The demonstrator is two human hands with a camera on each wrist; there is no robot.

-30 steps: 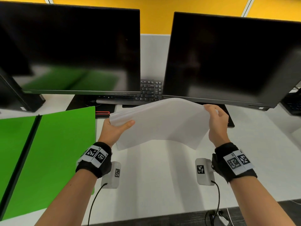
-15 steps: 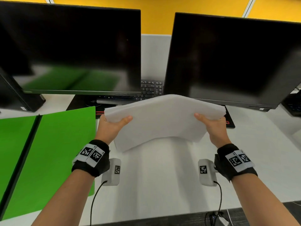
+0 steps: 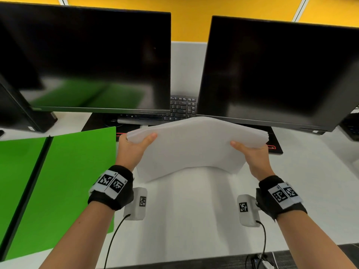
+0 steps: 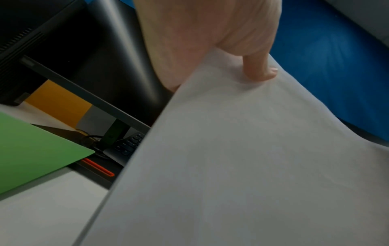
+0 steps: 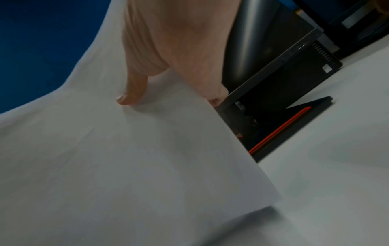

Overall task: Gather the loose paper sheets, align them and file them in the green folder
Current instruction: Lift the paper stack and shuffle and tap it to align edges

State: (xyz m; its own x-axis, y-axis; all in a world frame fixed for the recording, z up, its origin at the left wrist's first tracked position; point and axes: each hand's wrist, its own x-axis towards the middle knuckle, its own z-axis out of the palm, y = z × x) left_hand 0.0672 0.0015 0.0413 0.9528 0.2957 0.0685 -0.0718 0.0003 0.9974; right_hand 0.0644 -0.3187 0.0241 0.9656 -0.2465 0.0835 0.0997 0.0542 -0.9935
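Yellow wall panels stood behind a white table that carried two dark monitors. At the far left, the green folder lay open and flat on the table, its black spine running between the two green halves. Just to the right of the folder, the left hand held the left end of the stack of paper sheets; its grip was closed on the stack, with the thumb on top and the other fingers hidden under the paper. The stack was lifted above the table and bent upward in the middle. Behind it, a black keyboard showed between the monitors. The right hand held the right end in the same way, thumb pressed on the top sheet.
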